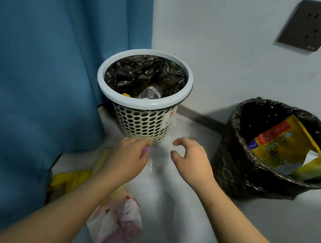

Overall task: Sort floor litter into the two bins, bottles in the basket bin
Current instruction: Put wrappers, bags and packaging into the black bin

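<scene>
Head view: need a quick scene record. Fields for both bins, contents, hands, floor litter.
basket bin: perforated wall, white rim, black liner, beside the blue curtain
in basket bin: clear bottle, yellow item
black bin: bag-lined, to the right
in black bin: yellow packet
left hand: low in front of basket bin, something purple at its fingertips; grip blurred, unclear
right hand: fingers loosely curled, holds nothing
floor litter: yellow wrapper, pink-white packet
</scene>
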{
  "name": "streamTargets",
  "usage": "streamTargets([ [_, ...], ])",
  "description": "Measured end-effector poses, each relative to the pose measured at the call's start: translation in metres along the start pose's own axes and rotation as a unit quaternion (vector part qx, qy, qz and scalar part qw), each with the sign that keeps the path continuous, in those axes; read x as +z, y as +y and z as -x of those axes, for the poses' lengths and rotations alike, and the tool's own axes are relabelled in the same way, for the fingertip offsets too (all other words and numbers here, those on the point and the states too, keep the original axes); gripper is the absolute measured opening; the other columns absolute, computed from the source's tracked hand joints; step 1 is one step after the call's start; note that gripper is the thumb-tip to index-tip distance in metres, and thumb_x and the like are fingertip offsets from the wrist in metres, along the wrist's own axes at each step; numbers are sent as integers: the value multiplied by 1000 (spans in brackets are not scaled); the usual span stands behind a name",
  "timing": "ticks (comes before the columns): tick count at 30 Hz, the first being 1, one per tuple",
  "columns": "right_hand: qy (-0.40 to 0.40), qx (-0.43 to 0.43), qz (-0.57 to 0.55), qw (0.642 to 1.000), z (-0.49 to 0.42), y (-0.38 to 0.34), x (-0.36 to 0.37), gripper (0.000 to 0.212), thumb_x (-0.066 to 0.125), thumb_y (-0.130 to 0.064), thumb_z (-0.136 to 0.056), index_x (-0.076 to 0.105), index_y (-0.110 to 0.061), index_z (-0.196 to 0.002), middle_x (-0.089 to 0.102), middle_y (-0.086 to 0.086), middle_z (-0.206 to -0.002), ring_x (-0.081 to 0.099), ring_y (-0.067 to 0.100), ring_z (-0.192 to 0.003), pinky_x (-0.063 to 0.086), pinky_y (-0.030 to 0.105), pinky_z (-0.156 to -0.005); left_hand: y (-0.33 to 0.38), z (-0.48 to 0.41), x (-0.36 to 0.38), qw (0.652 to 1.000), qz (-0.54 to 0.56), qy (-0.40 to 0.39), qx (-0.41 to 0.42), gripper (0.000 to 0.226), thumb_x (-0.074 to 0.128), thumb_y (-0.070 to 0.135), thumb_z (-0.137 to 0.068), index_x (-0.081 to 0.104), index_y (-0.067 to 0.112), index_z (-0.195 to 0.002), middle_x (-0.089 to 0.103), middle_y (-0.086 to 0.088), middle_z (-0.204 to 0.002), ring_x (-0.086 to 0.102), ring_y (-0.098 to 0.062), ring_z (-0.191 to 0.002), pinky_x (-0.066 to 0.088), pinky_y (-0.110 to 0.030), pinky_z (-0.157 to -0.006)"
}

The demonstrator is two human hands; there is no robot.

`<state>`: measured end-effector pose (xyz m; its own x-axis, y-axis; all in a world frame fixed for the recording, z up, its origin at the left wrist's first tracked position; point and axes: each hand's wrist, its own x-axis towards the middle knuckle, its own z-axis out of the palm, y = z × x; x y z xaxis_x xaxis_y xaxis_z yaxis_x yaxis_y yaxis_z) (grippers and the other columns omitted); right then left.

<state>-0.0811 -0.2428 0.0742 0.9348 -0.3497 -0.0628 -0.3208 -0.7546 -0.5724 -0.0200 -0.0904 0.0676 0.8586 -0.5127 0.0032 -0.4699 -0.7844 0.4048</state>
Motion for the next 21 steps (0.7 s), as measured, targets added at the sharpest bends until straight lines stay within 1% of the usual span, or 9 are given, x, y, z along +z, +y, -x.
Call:
streamTargets([
  [2, -38, -4, 8, 999, 1, -6, 25, 30, 51, -22, -88, 57, -19, -118, 56, 4, -126, 48, 24, -118, 41, 34, -99, -24, 12, 9, 999, -23, -26, -23, 32, 45, 28, -86, 62, 19, -113, 67, -2, -112, 57, -25, -104, 46, -36, -90],
  [4, -77, -8, 29, 997, 2, -11, 50, 32, 49, -21, -88, 57, -18, -119, 57, 7, -126, 49, 28, -116, 42, 36, -97, -45, 24, 15, 997, -23, -52, -43, 44, 39, 32, -81, 62, 17, -115, 66, -5, -116, 57, -27, -108, 44, -34, -94],
  [7, -136, -15, 76, 988, 6, -15, 80, 35, 47, -21, -89, 53, -18, -123, 54, 8, -128, 47, 31, -118, 42, 36, -96, -72, 38, 26, 995, -17, -64, -78, 36, 47, 24, -89, 56, 21, -124, 61, -4, -125, 54, -24, -115, 42, -30, -93],
  [10, -188, -24, 122, 974, 8, -16, 103, 39, 46, -23, -90, 49, -20, -129, 50, 7, -133, 45, 30, -121, 41, 34, -97, -94, 48, 38, 991, -27, -79, -103, 40, 47, 22, -90, 49, 25, -129, 57, -3, -130, 52, -24, -118, 41, -30, -91],
  [13, -221, -21, 139, 965, 8, -16, 123, 42, 47, -23, -90, 46, -21, -133, 48, 7, -135, 44, 30, -122, 40, 33, -96, -115, 56, 52, 987, -45, -100, -119, 43, 46, 23, -89, 45, 27, -132, 52, 0, -134, 47, -23, -121, 40, -31, -93],
  [16, -249, -16, 154, 956, 6, -15, 140, 46, 47, -24, -90, 42, -22, -136, 46, 8, -137, 43, 30, -123, 41, 34, -97, -133, 60, 67, 982, -64, -125, -123, 46, 44, 25, -90, 39, 28, -135, 41, 3, -140, 40, -23, -126, 37, -32, -96],
  [19, -252, -11, 161, 954, -2, -15, 153, 48, 47, -25, -89, 41, -23, -137, 46, 8, -137, 43, 30, -123, 42, 36, -97, -146, 51, 77, 984, -62, -110, -123, 48, 46, 26, -89, 36, 26, -136, 33, 1, -142, 35, -24, -129, 37, -35, -99],
  [21, -249, -8, 164, 954, -9, -14, 160, 47, 47, -24, -89, 41, -22, -136, 44, 8, -138, 42, 30, -124, 42, 36, -98, -149, 41, 83, 986, -52, -98, -126, 51, 47, 27, -89, 33, 25, -137, 25, -1, -147, 27, -24, -135, 33, -36, -104],
])
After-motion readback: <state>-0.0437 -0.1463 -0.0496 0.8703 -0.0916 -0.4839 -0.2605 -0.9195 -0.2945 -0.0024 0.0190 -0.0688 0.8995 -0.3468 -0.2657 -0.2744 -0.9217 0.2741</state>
